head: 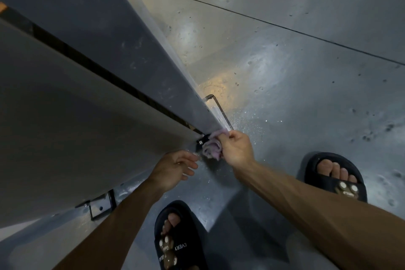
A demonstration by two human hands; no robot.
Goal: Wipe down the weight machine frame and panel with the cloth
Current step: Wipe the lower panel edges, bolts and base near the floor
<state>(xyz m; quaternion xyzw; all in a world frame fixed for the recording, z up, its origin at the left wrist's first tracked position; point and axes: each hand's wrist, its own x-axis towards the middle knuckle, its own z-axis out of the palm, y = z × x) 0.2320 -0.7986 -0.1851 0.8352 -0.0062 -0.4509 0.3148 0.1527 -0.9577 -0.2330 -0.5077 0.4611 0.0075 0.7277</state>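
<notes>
I look straight down along the weight machine's grey panel (72, 120) and its darker frame column (122, 35), which run down to the floor. My right hand (235, 148) grips a bunched pale purple cloth (211, 148) and presses it against the bottom corner of the frame, beside a black bolt (200, 140). My left hand (174, 170) hovers just left of the cloth near the panel's lower edge, fingers apart and holding nothing.
A dark slot (114, 81) runs between panel and frame. Metal floor brackets sit at the base (221, 112) and at the lower left (103, 205). The grey concrete floor (306, 72) shows water droplets. My feet in black slippers (335, 175) (175, 239) stand close by.
</notes>
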